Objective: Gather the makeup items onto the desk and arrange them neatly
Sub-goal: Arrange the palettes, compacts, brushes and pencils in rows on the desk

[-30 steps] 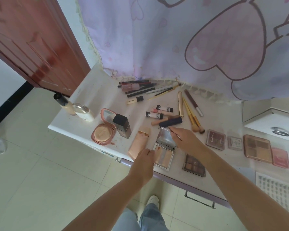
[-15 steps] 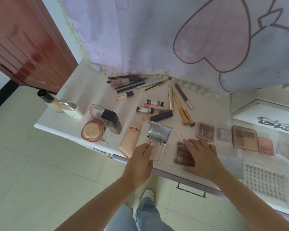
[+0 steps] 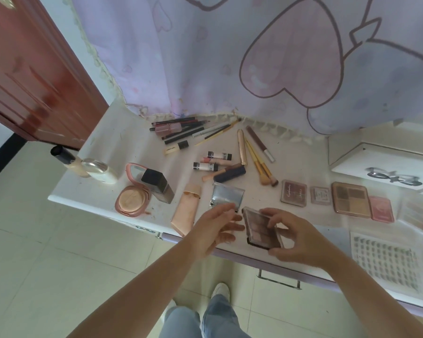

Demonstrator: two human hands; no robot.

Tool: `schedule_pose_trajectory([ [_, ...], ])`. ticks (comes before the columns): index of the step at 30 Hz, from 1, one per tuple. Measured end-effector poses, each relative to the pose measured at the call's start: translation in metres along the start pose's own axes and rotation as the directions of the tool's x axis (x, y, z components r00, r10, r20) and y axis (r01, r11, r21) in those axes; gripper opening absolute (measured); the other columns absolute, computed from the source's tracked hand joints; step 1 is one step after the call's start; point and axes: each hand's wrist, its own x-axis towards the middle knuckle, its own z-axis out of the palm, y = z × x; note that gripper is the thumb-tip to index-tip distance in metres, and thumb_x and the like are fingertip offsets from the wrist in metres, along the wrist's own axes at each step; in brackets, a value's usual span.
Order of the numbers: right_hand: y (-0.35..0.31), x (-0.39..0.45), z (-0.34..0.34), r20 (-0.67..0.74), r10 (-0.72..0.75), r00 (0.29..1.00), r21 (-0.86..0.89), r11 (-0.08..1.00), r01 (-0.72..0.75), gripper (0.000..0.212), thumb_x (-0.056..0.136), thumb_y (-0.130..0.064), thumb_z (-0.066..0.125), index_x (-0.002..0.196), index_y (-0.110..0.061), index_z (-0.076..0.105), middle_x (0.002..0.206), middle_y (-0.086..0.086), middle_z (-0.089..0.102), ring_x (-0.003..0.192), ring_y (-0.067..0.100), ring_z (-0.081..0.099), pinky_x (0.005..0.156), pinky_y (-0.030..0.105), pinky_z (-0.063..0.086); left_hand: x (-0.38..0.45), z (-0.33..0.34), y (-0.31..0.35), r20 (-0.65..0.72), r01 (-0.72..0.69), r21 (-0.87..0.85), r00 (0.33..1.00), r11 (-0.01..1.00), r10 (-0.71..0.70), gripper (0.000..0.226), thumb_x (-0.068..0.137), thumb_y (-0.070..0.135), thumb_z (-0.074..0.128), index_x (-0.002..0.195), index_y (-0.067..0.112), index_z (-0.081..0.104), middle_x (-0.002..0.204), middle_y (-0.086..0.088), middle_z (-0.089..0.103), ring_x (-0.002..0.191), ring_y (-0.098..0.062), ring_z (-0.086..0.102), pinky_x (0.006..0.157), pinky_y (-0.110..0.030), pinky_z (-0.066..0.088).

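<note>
- A flat rectangular palette (image 3: 261, 228), clear-lidded with brown pans, is pinched by the right hand (image 3: 294, 236) at lower centre, above the white desk (image 3: 103, 147) edge.
- The left hand (image 3: 214, 226) is spread loose beside it, grasping nothing.
- A mirrored compact (image 3: 226, 195) is seen just above.

A home bedroom.
It is shown by a makeup-strewn desk (image 3: 103, 145), heart-print curtain (image 3: 230, 57), wooden door (image 3: 29, 69) and tiled floor (image 3: 47, 276).

Head view, steeply down over desk (image 3: 88, 189)

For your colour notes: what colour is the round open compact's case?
Pink round compact, head view.
</note>
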Motion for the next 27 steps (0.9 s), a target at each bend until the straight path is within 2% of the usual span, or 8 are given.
schedule_pose_trajectory([
  [3, -0.016, -0.001, -0.002, 0.099, 0.003, 0.995, 0.011, 1.0, -0.004, 0.034, 0.063, -0.004, 0.075, 0.079, -0.025, 0.054, 0.122, -0.017, 0.047, 0.115, 0.001, 0.047, 0.089, 0.018, 0.048, -0.007, 0.0, 0.017, 0.085, -0.029, -0.032, 0.996, 0.999, 0.031, 0.018, 0.09, 0.005, 0.046, 0.099, 0.011, 0.06, 0.071, -0.001, 0.068, 0.057, -0.009, 0.063, 0.044, -0.015, 0.048],
  [6, -0.03, 0.002, -0.002, 0.083, -0.028, 0.996, 0.013, 1.0, 0.027, 0.034, 0.064, -0.002, 0.076, 0.08, -0.024, 0.055, 0.121, -0.016, 0.048, 0.115, 0.002, 0.048, 0.089, 0.02, 0.049, -0.01, 0.004, 0.028, 0.085, -0.061, 0.0, 0.995, 0.998, 0.061, 0.018, 0.089, 0.0, 0.046, 0.088, 0.006, 0.063, 0.061, 0.001, 0.067, 0.051, -0.007, 0.061, 0.047, -0.014, 0.05],
  [11, -0.045, 0.011, 0.003, -0.167, -0.062, 0.984, -0.073, 0.996, 0.05, 0.035, 0.062, -0.008, 0.079, 0.075, -0.029, 0.054, 0.108, -0.019, 0.049, 0.094, -0.001, 0.056, 0.073, 0.008, 0.049, -0.017, 0.007, 0.037, 0.03, -0.169, -0.062, 0.985, 0.984, 0.171, 0.016, 0.087, -0.001, 0.048, 0.092, 0.008, 0.059, 0.076, -0.004, 0.068, 0.062, -0.008, 0.066, 0.059, -0.019, 0.055],
  [13, -0.047, 0.014, 0.006, -0.256, -0.08, 0.963, -0.167, 0.985, 0.037, 0.034, 0.061, -0.015, 0.08, 0.077, -0.029, 0.054, 0.109, -0.018, 0.045, 0.095, -0.002, 0.053, 0.072, 0.005, 0.047, -0.021, 0.008, 0.033, 0.016, -0.172, 0.028, 0.985, 0.985, 0.172, 0.021, 0.084, -0.001, 0.054, 0.102, 0.008, 0.057, 0.08, -0.003, 0.067, 0.065, -0.008, 0.066, 0.06, -0.019, 0.056],
  [16, -0.046, 0.013, 0.003, -0.151, -0.096, 0.984, -0.232, 0.971, 0.059, 0.041, 0.063, -0.02, 0.079, 0.092, -0.031, 0.053, 0.12, -0.012, 0.04, 0.102, -0.001, 0.049, 0.081, 0.009, 0.046, -0.027, 0.007, 0.031, -0.045, -0.213, 0.093, 0.975, 0.973, 0.218, 0.022, 0.083, -0.005, 0.054, 0.102, 0.004, 0.061, 0.07, 0.001, 0.071, 0.062, -0.008, 0.067, 0.058, -0.018, 0.055],
  [20, -0.056, 0.006, -0.004, -0.029, -0.135, 0.99, -0.295, 0.948, 0.12, 0.054, 0.068, -0.018, 0.076, 0.101, -0.045, 0.043, 0.127, -0.025, 0.031, 0.091, -0.001, 0.054, 0.081, 0.011, 0.046, -0.027, 0.004, 0.046, -0.16, -0.181, -0.077, 0.973, 0.981, 0.167, 0.017, 0.086, -0.005, 0.047, 0.081, 0.002, 0.062, 0.055, -0.001, 0.067, 0.05, -0.01, 0.063, 0.046, -0.019, 0.051],
  [24, -0.072, 0.008, -0.005, -0.025, -0.259, 0.966, -0.346, 0.908, 0.235, 0.062, 0.065, -0.021, 0.078, 0.105, -0.046, 0.038, 0.125, -0.03, 0.024, 0.1, -0.023, 0.036, 0.076, -0.002, 0.035, -0.029, 0.008, 0.058, -0.088, -0.123, 0.073, 0.988, 0.99, 0.129, 0.022, 0.085, -0.003, 0.047, 0.074, 0.006, 0.065, 0.056, -0.001, 0.064, 0.052, -0.01, 0.062, 0.047, -0.019, 0.051],
  [27, -0.08, 0.009, -0.01, 0.072, -0.212, 0.975, -0.256, 0.941, 0.223, 0.059, 0.065, -0.025, 0.078, 0.104, -0.048, 0.04, 0.124, -0.032, 0.029, 0.111, -0.019, 0.036, 0.084, 0.002, 0.039, -0.031, 0.008, 0.066, -0.048, -0.114, 0.109, 0.992, 0.988, 0.12, 0.024, 0.086, -0.001, 0.046, 0.076, 0.007, 0.066, 0.066, -0.005, 0.065, 0.06, -0.014, 0.063, 0.053, -0.022, 0.056],
])
